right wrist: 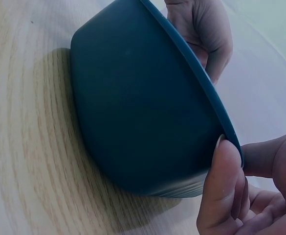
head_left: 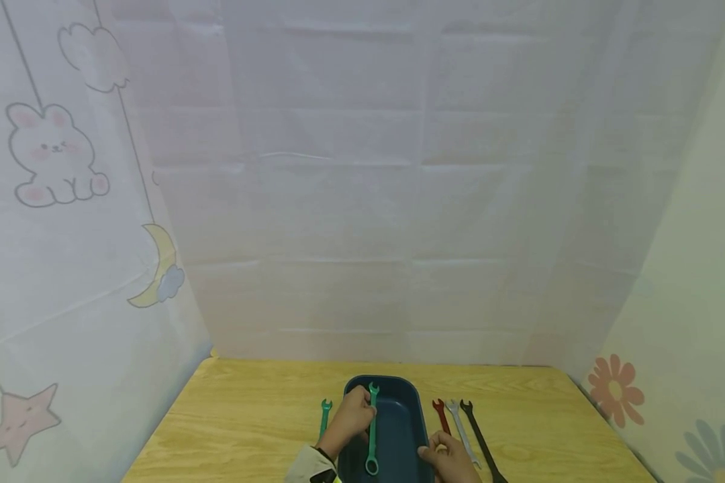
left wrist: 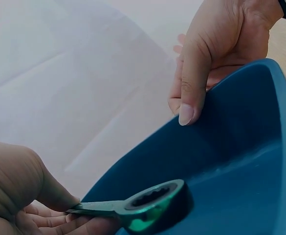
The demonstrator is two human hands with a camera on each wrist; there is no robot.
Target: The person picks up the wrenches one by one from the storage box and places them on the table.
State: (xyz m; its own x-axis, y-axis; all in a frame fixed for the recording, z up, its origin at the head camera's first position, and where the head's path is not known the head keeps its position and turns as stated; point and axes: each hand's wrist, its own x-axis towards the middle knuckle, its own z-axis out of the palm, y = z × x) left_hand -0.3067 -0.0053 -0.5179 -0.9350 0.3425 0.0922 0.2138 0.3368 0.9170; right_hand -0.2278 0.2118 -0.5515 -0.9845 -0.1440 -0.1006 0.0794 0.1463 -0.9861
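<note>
My left hand (head_left: 352,416) pinches a green combination wrench (head_left: 372,429) by its shank, over the dark blue bin (head_left: 399,429). The wrench's ring end (left wrist: 155,203) shows large in the left wrist view, inside the bin's outline. At the bin's right side, my right hand (head_left: 450,459) grips the rim between thumb and fingers. From the right wrist view, the bin's outer wall (right wrist: 143,98) faces the camera, with the right hand (right wrist: 260,191) on its rim. The left hand (right wrist: 201,34) is partly hidden behind the bin there.
Left of the bin lies another green wrench (head_left: 325,412), partly covered by the left arm. To the right lie a red wrench (head_left: 440,412), a silver wrench (head_left: 461,422) and a black wrench (head_left: 482,436) on the wooden table (head_left: 248,409). Printed wall sheets stand behind.
</note>
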